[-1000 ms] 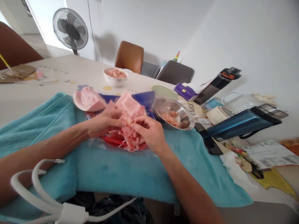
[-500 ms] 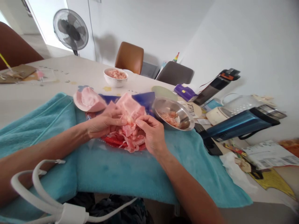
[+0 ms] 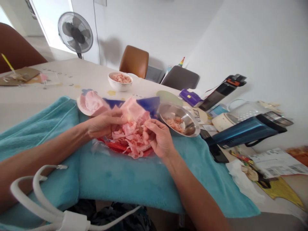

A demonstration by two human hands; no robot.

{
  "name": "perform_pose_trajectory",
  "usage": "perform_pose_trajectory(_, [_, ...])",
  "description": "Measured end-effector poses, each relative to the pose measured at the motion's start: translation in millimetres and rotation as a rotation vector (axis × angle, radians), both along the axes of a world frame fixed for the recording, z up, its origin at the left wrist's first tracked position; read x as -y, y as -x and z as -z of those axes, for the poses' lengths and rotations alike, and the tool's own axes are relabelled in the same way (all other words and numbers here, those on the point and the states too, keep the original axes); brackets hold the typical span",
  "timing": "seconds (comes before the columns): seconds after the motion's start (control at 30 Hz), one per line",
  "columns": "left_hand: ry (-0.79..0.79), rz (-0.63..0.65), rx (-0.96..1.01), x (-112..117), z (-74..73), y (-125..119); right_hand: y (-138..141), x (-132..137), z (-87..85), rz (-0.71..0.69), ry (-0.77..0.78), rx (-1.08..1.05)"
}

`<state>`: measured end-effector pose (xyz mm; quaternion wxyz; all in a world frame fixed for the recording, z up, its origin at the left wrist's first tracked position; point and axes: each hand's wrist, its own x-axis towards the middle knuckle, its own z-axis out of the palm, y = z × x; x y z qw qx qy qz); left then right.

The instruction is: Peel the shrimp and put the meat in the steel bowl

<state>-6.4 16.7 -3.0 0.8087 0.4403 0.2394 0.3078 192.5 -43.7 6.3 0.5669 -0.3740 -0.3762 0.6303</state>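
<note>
My left hand (image 3: pixel 107 124) is closed on a pale pomelo segment (image 3: pixel 130 125), its thumb and fingers pinching one side. Close by, my right hand (image 3: pixel 158 137) has thumb and forefinger pressed together; whatever small bit is between them is hard to make out. Below both hands a heap of pink peel and membrane scraps (image 3: pixel 134 146) lies on a red-and-clear plastic bag (image 3: pixel 113 146). Large pink rind pieces (image 3: pixel 92 102) rest behind my left hand. Beyond my right hand, a steel bowl (image 3: pixel 196 128) holds pinkish pulp pieces (image 3: pixel 176 123).
A teal towel (image 3: pixel 125 179) covers the near table. A white bowl (image 3: pixel 120 86) full of pulp stands farther back. On the right are a blue flask (image 3: pixel 243 131), a dark bottle (image 3: pixel 220 91) and a phone (image 3: pixel 218 152). White cables (image 3: pixel 36 199) cross the lower left.
My right hand has drawn away slightly to the right from the segment, opening a gap between the hands. More of the scrap heap shows. My left hand still holds on.
</note>
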Motion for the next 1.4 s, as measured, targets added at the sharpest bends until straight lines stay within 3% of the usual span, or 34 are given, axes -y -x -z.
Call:
perform_pose_trajectory(0.3, [-0.017, 0.143, -0.035, 5.6, -2.1, 2.4, -7.5, -6.6, 4.8, -0.188, 0.081, -0.187])
perform_pose_trajectory(0.47, [-0.023, 0.138, -0.043, 4.0, -1.5, 3.0, -10.7, -5.7, 1.7, -0.266, 0.098, -0.252])
perform_pose_trajectory(0.63, [0.028, 0.126, -0.077, 4.2, -0.1, 2.6, -9.9, -3.4, -2.1, -0.251, 0.08, -0.269])
perform_pose_trajectory(0.77, [0.005, 0.114, -0.105, 4.6, -0.7, 2.0, -14.9, -3.0, -11.9, -0.043, -0.082, -0.095])
perform_pose_trajectory(0.9, [0.015, 0.101, -0.131, 5.4, -2.0, 1.8, -43.3, -10.9, -22.6, 0.528, -0.368, 0.316])
perform_pose_trajectory(0.97, [0.045, 0.109, -0.128, 5.5, -2.2, 1.8, -65.1, -18.3, -23.1, 0.834, -0.429, 0.584])
perform_pose_trajectory(1.0, [0.054, 0.116, -0.121, 5.4, -2.0, 1.7, -76.2, -22.2, -21.8, 0.907, -0.424, 0.768])
perform_pose_trajectory(1.07, [0.048, 0.133, -0.1, 5.1, -1.2, 1.6, -95.8, -29.4, -17.3, 0.925, -0.353, 1.145])
perform_pose_trajectory(1.17, [0.037, 0.132, -0.056, 4.8, 0.2, 1.4, -112.7, -35.7, -10.5, 0.878, -0.252, 1.409])
perform_pose_trajectory(1.27, [0.057, 0.105, -0.012, 5.0, 0.4, 0.6, -114.5, -36.8, -8.1, 0.877, -0.287, 1.446])
perform_pose_trajectory(1.4, [0.074, 0.063, 0.012, 5.3, 0.0, -1.0, -99.0, -32.9, -9.7, 0.913, -0.433, 1.296])
